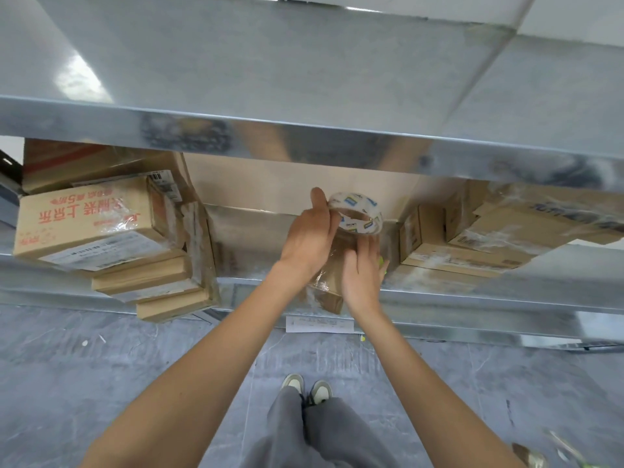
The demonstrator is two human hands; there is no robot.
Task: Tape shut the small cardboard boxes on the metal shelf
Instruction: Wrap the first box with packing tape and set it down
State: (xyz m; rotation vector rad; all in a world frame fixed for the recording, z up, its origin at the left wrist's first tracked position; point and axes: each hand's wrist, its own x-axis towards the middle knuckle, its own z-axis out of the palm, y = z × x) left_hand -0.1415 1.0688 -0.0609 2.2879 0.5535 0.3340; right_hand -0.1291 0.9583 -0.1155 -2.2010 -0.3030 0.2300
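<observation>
Galvanised metal shelf (pixel 439 298) spans the view, stacked cardboard boxes (pixel 84 224) at both sides. Between them the small cardboard box (pixel 329 295) sits at the front edge, under both hands. Right hand (pixel 363 275) presses it with flat fingers; left hand (pixel 309 238) grips the tape roll (pixel 356 214). Pulling tape could drag the box off.

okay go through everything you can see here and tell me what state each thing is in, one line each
Tape roll: held up by the left hand, clear tape drawn down onto the box.
Small box: at the shelf edge, partly wrapped in tape, right hand pressed flat against it.
Box stack on the left: closed, taped, leaning.
Boxes on the right: closed, taped, piled.
Metal shelf: loaded with boxes.
</observation>
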